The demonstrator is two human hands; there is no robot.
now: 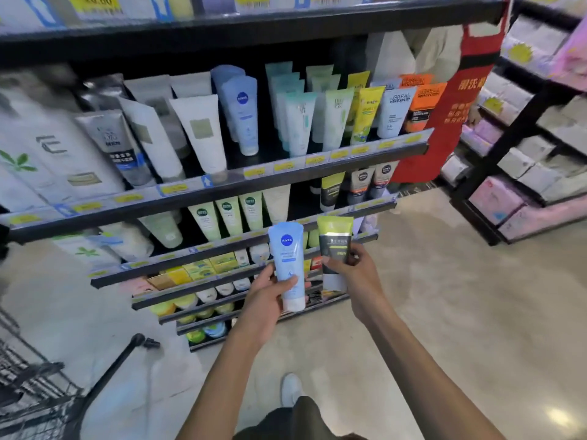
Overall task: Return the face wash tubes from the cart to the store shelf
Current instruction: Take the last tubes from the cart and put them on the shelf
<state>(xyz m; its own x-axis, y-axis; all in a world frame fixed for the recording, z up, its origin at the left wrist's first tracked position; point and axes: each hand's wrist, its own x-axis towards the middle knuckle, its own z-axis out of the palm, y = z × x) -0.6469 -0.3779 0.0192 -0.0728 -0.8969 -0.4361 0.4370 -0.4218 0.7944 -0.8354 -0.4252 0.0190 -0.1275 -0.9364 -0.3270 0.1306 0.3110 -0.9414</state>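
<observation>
Before the shelf [222, 185], left hand [270, 296] grips blue tube [287, 262], right hand [349, 274] green-black tube [333, 246], both upright, caps down.

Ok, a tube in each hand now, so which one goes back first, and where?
Probably the blue tube in the left hand: lift it to the matching blue tubes on the upper shelf. Its logo matches theirs and that row is plainly visible. The right hand can keep the green-and-black tube meanwhile.
</observation>
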